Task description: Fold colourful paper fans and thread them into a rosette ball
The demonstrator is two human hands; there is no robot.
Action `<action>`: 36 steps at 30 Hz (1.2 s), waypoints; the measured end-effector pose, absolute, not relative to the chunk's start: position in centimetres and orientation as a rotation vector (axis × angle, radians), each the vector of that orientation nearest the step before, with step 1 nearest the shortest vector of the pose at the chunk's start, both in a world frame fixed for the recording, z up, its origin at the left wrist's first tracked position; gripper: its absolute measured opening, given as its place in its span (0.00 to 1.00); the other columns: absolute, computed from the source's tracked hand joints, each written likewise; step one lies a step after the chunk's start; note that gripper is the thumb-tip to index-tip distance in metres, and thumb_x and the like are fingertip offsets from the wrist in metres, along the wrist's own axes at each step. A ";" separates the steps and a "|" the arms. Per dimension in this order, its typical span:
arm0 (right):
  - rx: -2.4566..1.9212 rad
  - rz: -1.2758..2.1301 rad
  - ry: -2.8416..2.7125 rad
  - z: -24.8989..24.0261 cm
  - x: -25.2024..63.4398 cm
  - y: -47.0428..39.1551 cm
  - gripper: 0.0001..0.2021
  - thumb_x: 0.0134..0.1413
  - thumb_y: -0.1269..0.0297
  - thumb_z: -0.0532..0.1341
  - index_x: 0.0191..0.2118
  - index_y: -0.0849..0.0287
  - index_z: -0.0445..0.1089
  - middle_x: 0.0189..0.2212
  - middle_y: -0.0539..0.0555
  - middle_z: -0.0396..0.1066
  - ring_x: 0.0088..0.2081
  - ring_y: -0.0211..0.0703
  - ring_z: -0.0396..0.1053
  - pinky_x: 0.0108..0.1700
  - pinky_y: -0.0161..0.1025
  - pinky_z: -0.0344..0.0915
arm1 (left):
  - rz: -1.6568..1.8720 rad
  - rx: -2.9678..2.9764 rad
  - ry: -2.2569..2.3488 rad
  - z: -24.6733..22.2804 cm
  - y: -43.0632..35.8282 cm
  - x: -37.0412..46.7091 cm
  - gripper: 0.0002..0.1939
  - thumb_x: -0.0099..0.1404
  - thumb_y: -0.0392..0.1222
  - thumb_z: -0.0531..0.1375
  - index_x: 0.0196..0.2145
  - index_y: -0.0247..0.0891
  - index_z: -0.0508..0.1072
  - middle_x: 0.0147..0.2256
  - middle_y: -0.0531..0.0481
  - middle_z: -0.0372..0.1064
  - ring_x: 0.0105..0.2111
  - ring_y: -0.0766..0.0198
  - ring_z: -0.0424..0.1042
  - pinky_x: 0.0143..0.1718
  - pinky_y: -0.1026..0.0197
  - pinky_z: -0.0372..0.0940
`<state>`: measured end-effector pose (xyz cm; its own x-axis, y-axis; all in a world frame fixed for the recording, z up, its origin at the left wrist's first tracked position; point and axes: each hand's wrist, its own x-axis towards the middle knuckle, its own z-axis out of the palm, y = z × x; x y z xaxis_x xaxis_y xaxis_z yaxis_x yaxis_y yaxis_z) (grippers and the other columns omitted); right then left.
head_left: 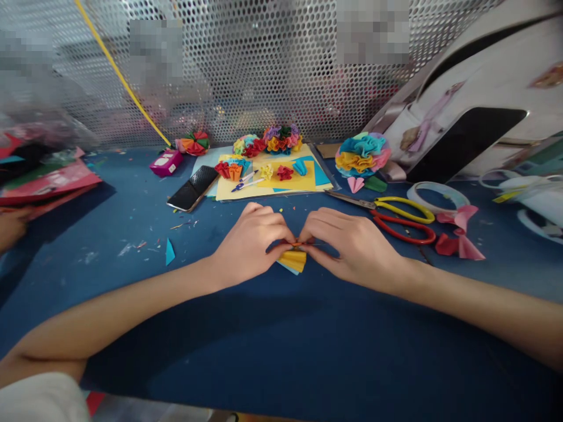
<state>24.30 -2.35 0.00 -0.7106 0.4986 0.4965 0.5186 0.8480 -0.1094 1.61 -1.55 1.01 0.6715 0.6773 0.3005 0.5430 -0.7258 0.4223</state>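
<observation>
Both hands meet over the middle of the blue table, fingertips pinched close together. A small bundle of folded paper [294, 259], yellow with light blue beneath and a bit of orange on top, lies between them. My left hand [253, 243] grips its left side between thumb and forefinger. On the other side my right hand [352, 243] pinches at the orange top; a thin line, perhaps thread or wire, seems to run from those fingertips. Beyond the hands, small folded paper pieces, such as a red one [284, 173], rest on yellow sheets [246, 191].
Scissors [402, 220] with yellow and red handles lie right of my hands, near a tape roll [437, 196]. Paper pompoms [363, 153] line the back by a perforated metal panel [246, 70]. A phone [192, 189] lies left; another [468, 143] leans on a white bag [488, 64]. Another person's hand [13, 227] shows far left.
</observation>
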 end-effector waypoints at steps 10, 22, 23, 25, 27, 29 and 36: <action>-0.328 -0.816 -2.514 0.9 25.1 -2.3 0.11 0.69 0.72 0.60 0.33 0.56 0.72 0.28 0.47 0.74 0.31 0.40 0.63 0.31 0.42 0.54 | 0.637 2.209 0.882 0.8 -1.1 1.6 0.09 0.63 0.26 0.65 0.35 0.38 0.80 0.35 0.52 0.79 0.37 0.63 0.76 0.43 0.60 0.67; -0.537 -0.587 -2.657 1.4 26.6 -0.1 0.15 0.73 0.72 0.52 0.37 0.54 0.72 0.27 0.50 0.75 0.33 0.44 0.71 0.32 0.43 0.58 | 0.712 2.186 0.883 -1.3 -0.5 1.5 0.08 0.64 0.29 0.59 0.36 0.36 0.77 0.35 0.49 0.76 0.33 0.66 0.74 0.38 0.62 0.70; -0.566 -0.528 -2.654 1.3 27.1 0.6 0.15 0.73 0.72 0.51 0.38 0.52 0.72 0.29 0.50 0.77 0.36 0.45 0.72 0.34 0.44 0.59 | 0.731 2.179 0.887 -1.4 -0.4 1.4 0.08 0.63 0.29 0.59 0.36 0.37 0.77 0.36 0.50 0.76 0.34 0.66 0.74 0.39 0.62 0.70; -0.640 -0.354 -2.609 0.7 28.0 1.9 0.15 0.73 0.71 0.50 0.41 0.49 0.73 0.33 0.50 0.79 0.39 0.47 0.75 0.39 0.45 0.64 | 0.786 2.168 0.915 -1.6 0.0 1.1 0.08 0.60 0.29 0.60 0.36 0.37 0.75 0.35 0.51 0.76 0.34 0.66 0.74 0.39 0.63 0.70; -0.732 -0.172 -2.474 -0.2 28.8 2.9 0.14 0.72 0.70 0.51 0.43 0.49 0.73 0.35 0.52 0.79 0.39 0.48 0.76 0.40 0.47 0.66 | 0.816 2.140 0.956 -1.7 0.2 0.8 0.07 0.60 0.30 0.60 0.35 0.38 0.74 0.34 0.52 0.76 0.34 0.66 0.74 0.40 0.63 0.70; -0.787 0.030 -2.352 -1.2 29.1 3.5 0.11 0.71 0.71 0.52 0.44 0.51 0.71 0.38 0.53 0.79 0.40 0.48 0.76 0.42 0.47 0.69 | 0.818 2.113 0.977 -1.9 0.4 0.6 0.03 0.60 0.32 0.62 0.32 0.38 0.74 0.32 0.52 0.76 0.33 0.66 0.73 0.38 0.63 0.69; -0.875 0.224 -2.428 -3.7 28.7 3.6 0.08 0.69 0.71 0.54 0.44 0.55 0.70 0.39 0.56 0.78 0.41 0.48 0.76 0.44 0.46 0.71 | 0.850 2.038 0.949 -2.1 0.4 0.6 0.06 0.58 0.31 0.63 0.25 0.37 0.71 0.28 0.53 0.73 0.29 0.67 0.71 0.33 0.63 0.65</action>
